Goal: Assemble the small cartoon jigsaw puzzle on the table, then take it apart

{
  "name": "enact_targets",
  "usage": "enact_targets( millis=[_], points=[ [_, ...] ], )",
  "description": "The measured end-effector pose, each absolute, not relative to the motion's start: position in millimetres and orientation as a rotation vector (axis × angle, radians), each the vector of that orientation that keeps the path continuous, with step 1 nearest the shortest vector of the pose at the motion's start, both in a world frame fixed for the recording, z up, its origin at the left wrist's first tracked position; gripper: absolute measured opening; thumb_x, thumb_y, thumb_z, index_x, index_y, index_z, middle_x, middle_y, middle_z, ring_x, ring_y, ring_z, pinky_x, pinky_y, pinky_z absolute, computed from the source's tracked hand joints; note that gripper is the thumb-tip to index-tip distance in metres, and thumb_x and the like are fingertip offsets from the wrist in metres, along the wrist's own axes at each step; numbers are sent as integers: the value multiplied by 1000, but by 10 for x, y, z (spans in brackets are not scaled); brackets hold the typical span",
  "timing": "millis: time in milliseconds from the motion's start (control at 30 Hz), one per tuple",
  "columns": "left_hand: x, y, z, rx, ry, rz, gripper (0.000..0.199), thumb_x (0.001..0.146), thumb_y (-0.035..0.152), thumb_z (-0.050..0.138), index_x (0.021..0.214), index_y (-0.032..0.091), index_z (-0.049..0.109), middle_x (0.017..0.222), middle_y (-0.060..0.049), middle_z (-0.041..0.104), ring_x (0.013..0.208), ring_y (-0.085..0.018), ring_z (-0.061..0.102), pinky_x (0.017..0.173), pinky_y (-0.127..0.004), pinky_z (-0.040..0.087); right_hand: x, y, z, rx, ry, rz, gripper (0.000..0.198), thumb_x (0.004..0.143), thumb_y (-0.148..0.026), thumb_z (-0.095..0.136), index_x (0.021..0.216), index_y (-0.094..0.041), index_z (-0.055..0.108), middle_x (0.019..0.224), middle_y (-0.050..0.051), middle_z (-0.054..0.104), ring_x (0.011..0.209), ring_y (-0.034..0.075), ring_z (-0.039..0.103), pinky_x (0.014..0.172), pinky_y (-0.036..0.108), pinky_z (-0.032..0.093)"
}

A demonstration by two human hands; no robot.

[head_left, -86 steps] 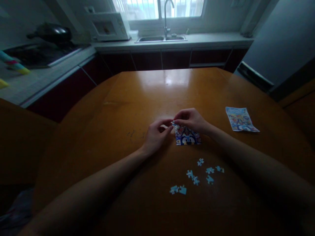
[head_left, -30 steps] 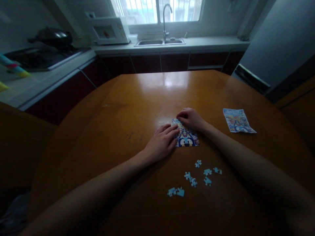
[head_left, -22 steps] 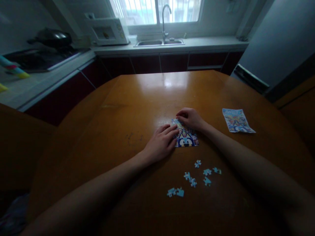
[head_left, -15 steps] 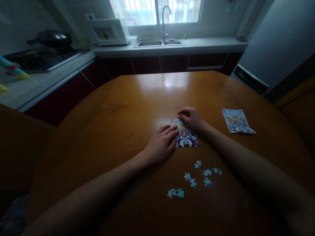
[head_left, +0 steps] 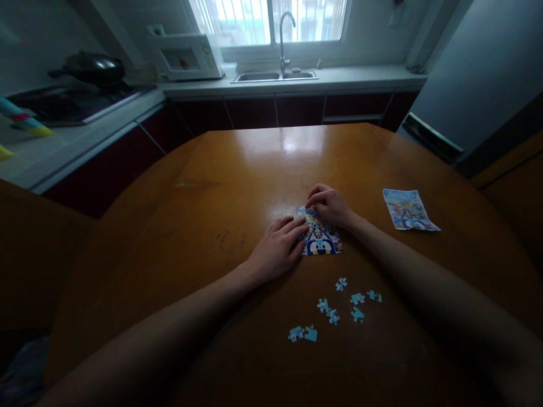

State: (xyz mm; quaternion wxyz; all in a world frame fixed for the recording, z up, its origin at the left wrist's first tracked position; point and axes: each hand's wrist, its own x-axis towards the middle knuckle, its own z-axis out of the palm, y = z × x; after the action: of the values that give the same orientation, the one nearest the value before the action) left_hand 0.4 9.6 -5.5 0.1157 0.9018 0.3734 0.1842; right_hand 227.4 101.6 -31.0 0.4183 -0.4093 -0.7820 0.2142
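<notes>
Closest to the person, two pale blue puzzle pieces lie side by side on the brown wooden table, with six more loose pieces scattered a little beyond them, toward the right. Past these sits the joined puzzle, flat on the tabletop, a blue dog's face along its near edge. The left hand lies relaxed and unclenched, its fingertips resting on the puzzle's left side. The right hand is at the far edge with fingers bent (whether a piece is pinched there, I cannot tell). Off to the right, well apart from the puzzle, lies a creased printed sheet. Beyond the table runs a counter with a white microwave, a double sink and a curved tap before a bright window.
</notes>
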Motion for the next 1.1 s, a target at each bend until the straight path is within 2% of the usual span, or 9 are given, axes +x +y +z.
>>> enact_targets(
  millis=[133, 333, 633, 833, 1100],
  points=[
    [9, 97, -57, 2641, 1082, 545, 39, 100, 26, 56, 138, 21, 61, 151, -4, 55, 138, -28, 45, 118, -51, 38, 2262, 1012, -311, -1024, -1999, 507, 36, 71, 2, 52, 65, -22, 78, 85, 5, 66, 83, 18, 63, 80, 33, 50],
    [10, 89, -51, 2618, 1099, 536, 39, 100, 27, 55, 138, 23, 61, 152, -4, 55, 138, -28, 44, 118, -52, 38, 2282, 1018, -322, -1102, -1861, 491, 34, 75, -2, 51, 71, -21, 80, 83, 5, 66, 79, 18, 62, 72, 31, 50],
    [12, 87, -37, 2626, 1091, 528, 39, 101, 28, 55, 138, 22, 60, 152, -4, 54, 138, -28, 44, 118, -51, 38, 2274, 1015, -339, -1092, -1975, 483, 34, 74, -1, 53, 66, -22, 78, 86, 5, 66, 86, 19, 62, 82, 34, 50],
    [13, 93, -47, 2630, 1085, 552, 38, 101, 27, 54, 138, 22, 60, 150, -5, 56, 138, -29, 45, 117, -54, 38, 2279, 1021, -311, -1097, -1862, 536, 38, 77, -2, 49, 79, -22, 80, 91, 6, 67, 87, 20, 62, 81, 35, 51],
    [11, 98, -64, 2633, 1075, 556, 38, 100, 27, 55, 137, 21, 60, 150, -6, 56, 138, -27, 45, 119, -51, 36, 2271, 1029, -320, -1061, -2018, 493, 36, 72, 2, 54, 68, -23, 80, 88, 6, 69, 89, 20, 62, 87, 37, 49]
  ],
)
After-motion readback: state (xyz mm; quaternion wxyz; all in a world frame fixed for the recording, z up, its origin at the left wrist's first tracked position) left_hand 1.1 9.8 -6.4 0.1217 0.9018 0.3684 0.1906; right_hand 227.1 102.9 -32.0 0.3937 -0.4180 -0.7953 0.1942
